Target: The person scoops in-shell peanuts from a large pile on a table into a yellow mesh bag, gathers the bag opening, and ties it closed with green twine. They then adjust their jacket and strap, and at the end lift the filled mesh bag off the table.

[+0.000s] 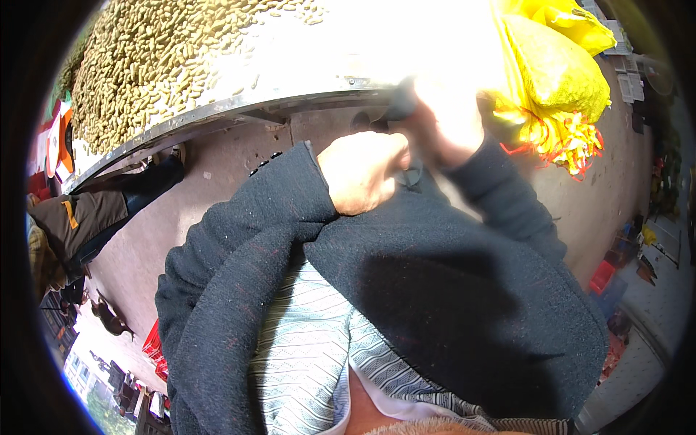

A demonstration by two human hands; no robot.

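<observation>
In front of my body my left hand (365, 172) is closed, its fingers curled inward around something that I cannot make out. My right hand (451, 119) is raised just to the right of it, blurred by motion and washed out by sunlight, so its fingers do not show clearly. Beside the right hand's fingers is a blurred dark piece (401, 101), perhaps cloth; its kind is unclear. Both hands are at the near edge of a metal-rimmed table (239, 103), above the front of my dark jacket (377, 232).
Many small oblong tan-green pieces (156, 69) cover the table's left part. Bulging yellow mesh sacks (562, 69) with red and yellow strings (565, 141) stand at the right. Another person (94, 217) is at the left. A red basket (154, 351) is at the lower left.
</observation>
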